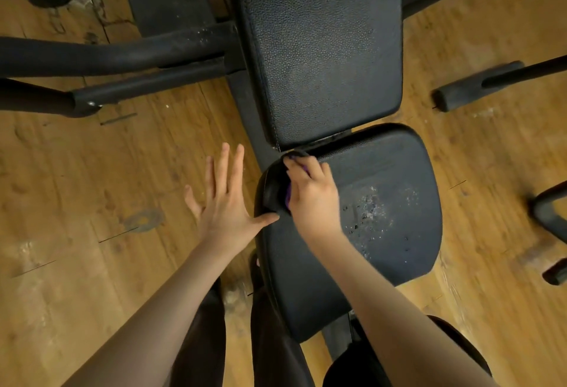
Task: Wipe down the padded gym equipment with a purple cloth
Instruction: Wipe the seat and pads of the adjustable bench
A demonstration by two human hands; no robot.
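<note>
Head view, single frame, looking steeply down. Black padded seat pad [383, 248] of a gym bench sits at centre-right; a second, squarer back pad [322, 49] lies just beyond it, the two divided by a narrow gap. Seat pad surface shows a patch of pale specks and small dark pits right of centre.

Right hand [313, 190] rests on the far-left corner of the seat pad, close to the gap. Its fingers [299, 165] are curled down and clamped on a purple cloth [288, 198]; only a thin purple sliver shows under the palm edge and between the fingers, the rest hidden by the hand. Cloth is pressed against the pad's rounded corner.

Left hand [227, 202] is flat and spread, fingers [222, 169] straight and apart, holding nothing. It hangs over the wooden floor [92, 202] just left of the seat pad; the thumb tip touches or nearly touches the pad's side edge, cannot tell which.

Black frame tubes [107, 55] run off to the left of the back pad. A foam-covered handle [478, 86] lies at right. Dark trouser legs [202, 340] show at the bottom.

Containers: none seen.
</note>
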